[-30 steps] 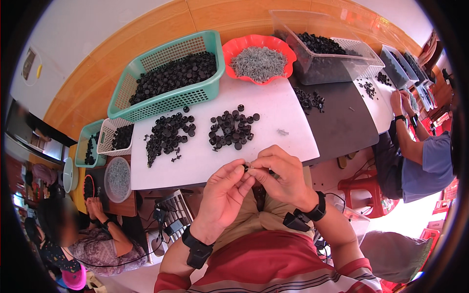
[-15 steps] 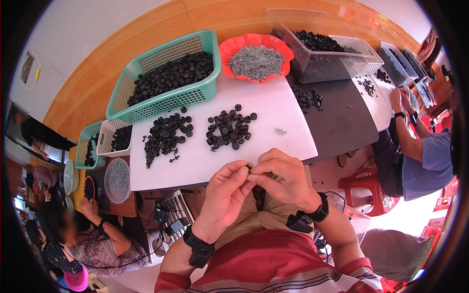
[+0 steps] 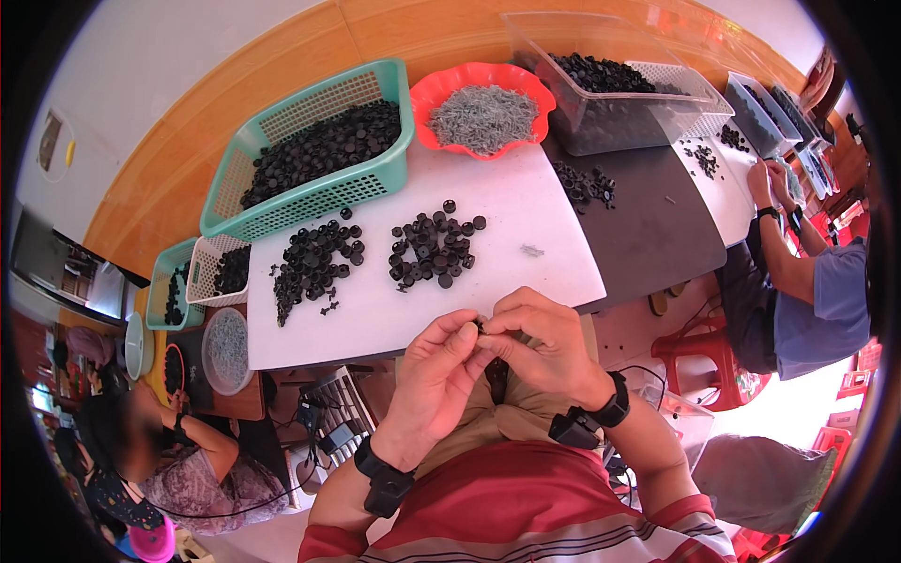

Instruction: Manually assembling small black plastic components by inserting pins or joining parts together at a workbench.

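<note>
I have both hands pinched together just off the near edge of the white table, working a small black part between the fingertips. My left hand is curled nearly closed, thumb and forefinger nipping the part; my right hand is folded over it from the other side, fingers bent tight, touching the same piece. I judge this to be the fitting step, one piece being pressed into another, and the next move seems to call for a firm squeeze with the two halves kept square.

On the table beyond my hands lie two loose piles of black caps, and at its far edge stand a green basket of more black parts and a red bowl of grey pins.

The part itself is almost wholly covered by my fingers; I cannot tell its shape, nor whether a pin is in it.
</note>
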